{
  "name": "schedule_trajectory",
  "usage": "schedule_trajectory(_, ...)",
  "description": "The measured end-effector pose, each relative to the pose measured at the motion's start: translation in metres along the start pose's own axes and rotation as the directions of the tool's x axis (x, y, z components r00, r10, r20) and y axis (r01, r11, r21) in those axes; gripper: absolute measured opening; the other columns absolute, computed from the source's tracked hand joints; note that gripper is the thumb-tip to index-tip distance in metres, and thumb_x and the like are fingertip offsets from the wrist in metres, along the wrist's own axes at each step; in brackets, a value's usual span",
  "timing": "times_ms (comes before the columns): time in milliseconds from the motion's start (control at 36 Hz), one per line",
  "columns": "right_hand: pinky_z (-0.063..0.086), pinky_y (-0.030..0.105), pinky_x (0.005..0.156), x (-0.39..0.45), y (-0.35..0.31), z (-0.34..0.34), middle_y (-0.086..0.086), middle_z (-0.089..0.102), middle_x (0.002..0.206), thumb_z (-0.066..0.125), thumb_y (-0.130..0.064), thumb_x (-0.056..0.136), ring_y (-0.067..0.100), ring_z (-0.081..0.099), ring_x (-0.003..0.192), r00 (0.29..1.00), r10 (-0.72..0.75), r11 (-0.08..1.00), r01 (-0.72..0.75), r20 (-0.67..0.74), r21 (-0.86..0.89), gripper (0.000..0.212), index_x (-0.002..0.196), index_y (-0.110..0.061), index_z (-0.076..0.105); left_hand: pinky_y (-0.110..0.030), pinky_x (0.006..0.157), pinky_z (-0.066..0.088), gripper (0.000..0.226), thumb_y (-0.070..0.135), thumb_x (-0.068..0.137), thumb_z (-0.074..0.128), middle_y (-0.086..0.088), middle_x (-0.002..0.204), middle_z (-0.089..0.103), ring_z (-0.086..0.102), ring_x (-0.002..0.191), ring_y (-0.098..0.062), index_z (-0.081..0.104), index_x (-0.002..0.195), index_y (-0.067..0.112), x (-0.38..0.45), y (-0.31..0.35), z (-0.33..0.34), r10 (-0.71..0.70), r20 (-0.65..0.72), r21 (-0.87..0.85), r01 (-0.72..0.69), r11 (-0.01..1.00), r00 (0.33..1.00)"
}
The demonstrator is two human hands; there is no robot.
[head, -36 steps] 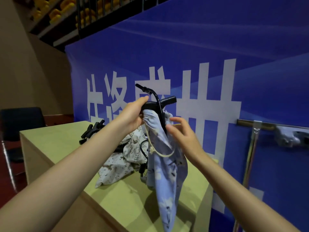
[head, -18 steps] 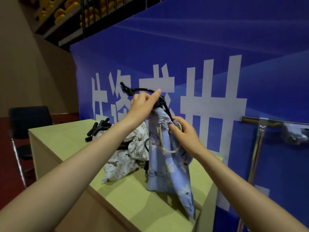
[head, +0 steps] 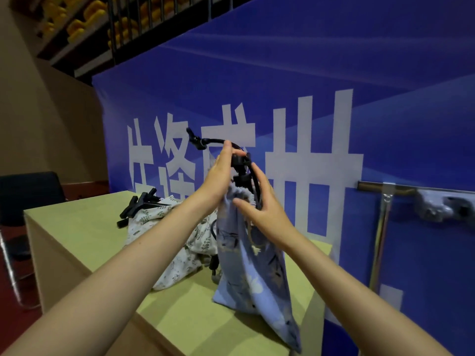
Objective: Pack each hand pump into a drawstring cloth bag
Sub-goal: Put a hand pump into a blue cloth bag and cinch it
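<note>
A light blue floral drawstring bag [head: 246, 268] stands on the pale green table [head: 84, 235] with a black hand pump [head: 240, 164] inside it. The pump's T-handle and curved hose stick out of the gathered mouth. My left hand [head: 221, 176] reaches over the top and grips the pump's handle. My right hand [head: 259, 209] holds the bag's neck, thumb in front and fingers behind, beside the hose. The cream drawstring [head: 254, 244] hangs loose below my right wrist.
A heap of white leaf-print bags [head: 177, 242] lies left of the blue bag, with more black pump handles [head: 138, 205] behind it. A blue banner wall [head: 385, 124] with a metal rail [head: 383, 227] stands close on the right. A black chair [head: 25, 194] is far left.
The blue bag has come down to stand on the table. My right hand let go of the drawstring loop and moved up to the bag's neck. The hose tip has swung to the left.
</note>
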State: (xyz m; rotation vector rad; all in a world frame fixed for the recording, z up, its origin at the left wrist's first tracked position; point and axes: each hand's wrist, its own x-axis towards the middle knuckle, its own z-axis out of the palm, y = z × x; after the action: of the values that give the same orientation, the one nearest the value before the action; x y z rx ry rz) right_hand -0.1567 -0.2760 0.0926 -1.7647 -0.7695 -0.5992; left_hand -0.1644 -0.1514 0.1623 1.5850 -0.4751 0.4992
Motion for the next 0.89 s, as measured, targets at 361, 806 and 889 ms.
schedule_trajectory(361, 0.043, 0.013, 0.077, 0.011, 0.011, -0.015, -0.008, 0.062, 0.101, 0.05, -0.019, 0.099, -0.008, 0.056, 0.09, 0.97, -0.108, 0.989, 0.083, -0.216, -0.12, 0.016, 0.11, -0.023, 0.061, -0.038, 0.105, 0.043, 0.019, 0.034, 0.103, 0.039, -0.005, 0.127, 0.049, 0.051, 0.116, -0.012, 0.057, 0.108, 0.029, 0.001, -0.005, -0.006, 0.153, 0.103, 0.231, -0.173, 0.957, 0.983)
schedule_trajectory(806, 0.041, 0.029, 0.098, 0.02, -0.007, -0.048, 0.003, 0.041, 0.133, 0.063, -0.022, 0.088, 0.024, 0.04, 0.126, 0.799, -0.521, 0.81, 0.353, -0.299, -0.469, 0.018, 0.075, -0.01, 0.062, -0.006, 0.081, 0.038, 0.006, 0.027, 0.091, 0.065, 0.002, 0.11, 0.047, 0.049, 0.1, -0.008, 0.068, 0.095, 0.026, 0.025, -0.007, -0.004, 0.211, -0.049, 0.33, -0.183, 0.926, 0.976)
schedule_trajectory(889, 0.038, 0.017, 0.096, 0.017, -0.012, -0.054, 0.007, 0.045, 0.132, 0.063, -0.021, 0.087, 0.014, 0.043, 0.122, 0.784, -0.551, 0.792, 0.382, -0.286, -0.476, 0.018, 0.075, -0.008, 0.061, -0.013, 0.084, 0.042, 0.007, 0.028, 0.088, 0.068, 0.009, 0.096, 0.047, 0.051, 0.099, -0.011, 0.068, 0.085, 0.034, 0.028, -0.006, -0.002, 0.263, -0.051, 0.348, -0.23, 0.909, 0.963)
